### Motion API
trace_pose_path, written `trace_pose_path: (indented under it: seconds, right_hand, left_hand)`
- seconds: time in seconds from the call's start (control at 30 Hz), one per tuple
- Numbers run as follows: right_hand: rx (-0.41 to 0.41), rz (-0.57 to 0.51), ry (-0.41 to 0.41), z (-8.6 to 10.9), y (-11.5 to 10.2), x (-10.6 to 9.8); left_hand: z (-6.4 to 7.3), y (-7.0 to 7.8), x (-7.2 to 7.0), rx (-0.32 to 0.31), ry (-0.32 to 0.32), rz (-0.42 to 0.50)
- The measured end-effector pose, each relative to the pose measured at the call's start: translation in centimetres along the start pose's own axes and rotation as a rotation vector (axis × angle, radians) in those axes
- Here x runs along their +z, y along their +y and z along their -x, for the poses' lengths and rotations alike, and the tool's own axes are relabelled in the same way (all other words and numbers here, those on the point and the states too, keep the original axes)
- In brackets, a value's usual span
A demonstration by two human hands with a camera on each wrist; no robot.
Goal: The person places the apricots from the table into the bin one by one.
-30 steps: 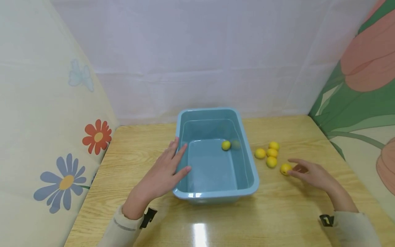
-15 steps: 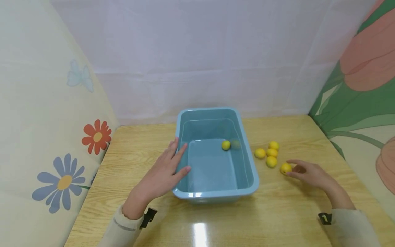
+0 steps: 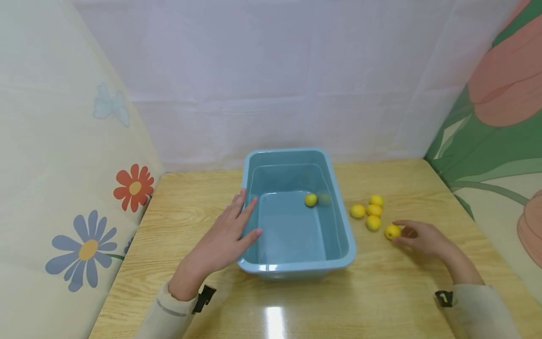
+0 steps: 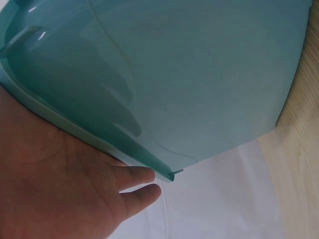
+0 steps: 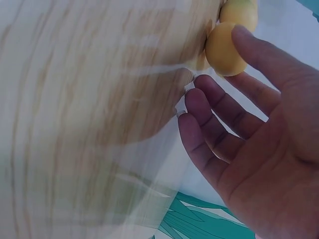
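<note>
My left hand (image 3: 222,240) lies with extended fingers over the left rim of a light blue plastic basin (image 3: 305,267); in the left wrist view the palm and two fingers (image 4: 134,177) lie along the outside of that rim. My right hand (image 3: 427,239) is at a small yellow lemon (image 3: 391,231) on the table, right of the basin. Seen from the right wrist, the thumb and index finger pinch this lemon (image 5: 222,52), while the other fingers stay loosely bent beside it. One greenish-yellow lemon (image 3: 311,200) sits inside the basin near its right wall.
Several more lemons (image 3: 374,210) are grouped between the basin and my right hand. The wooden table (image 3: 190,207) meets a white cloth backdrop (image 3: 271,84) behind. Flower-patterned panels (image 3: 504,141) stand at both sides.
My right hand has shifted slightly left, its thumb and index finger coming closer around the lemon. My left hand and the basin stay in place.
</note>
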State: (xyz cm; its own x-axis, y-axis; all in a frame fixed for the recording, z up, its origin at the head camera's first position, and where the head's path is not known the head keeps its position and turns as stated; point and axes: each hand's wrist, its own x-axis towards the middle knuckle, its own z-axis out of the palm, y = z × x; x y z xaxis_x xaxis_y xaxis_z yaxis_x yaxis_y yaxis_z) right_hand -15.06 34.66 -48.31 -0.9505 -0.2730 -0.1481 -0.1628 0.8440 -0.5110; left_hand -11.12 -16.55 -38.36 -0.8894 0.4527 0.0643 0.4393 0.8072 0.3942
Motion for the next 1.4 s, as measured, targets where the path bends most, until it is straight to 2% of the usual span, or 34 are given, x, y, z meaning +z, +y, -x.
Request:
trace_pose_path:
  seconds: [0.43, 0.77, 1.13, 1.4]
  right_hand:
    - [0.012, 0.012, 0.013, 0.1, 0.0, -0.3]
    - [-0.031, -0.004, 0.045, 0.5, -1.1, -1.0]
    - [-0.111, -0.007, 0.073, 1.0, -2.9, -2.3]
    - [-0.123, 0.004, 0.074, 1.5, -4.9, -2.9]
  left_hand:
    - [0.0, 0.0, 0.0, -0.005, -0.003, -0.008]
    - [0.0, 0.1, -0.1, -0.002, 0.004, 0.0]
    - [0.0, 0.1, -0.1, -0.004, 0.001, 0.0]
    - [0.0, 0.1, -0.1, -0.003, 0.004, 0.0]
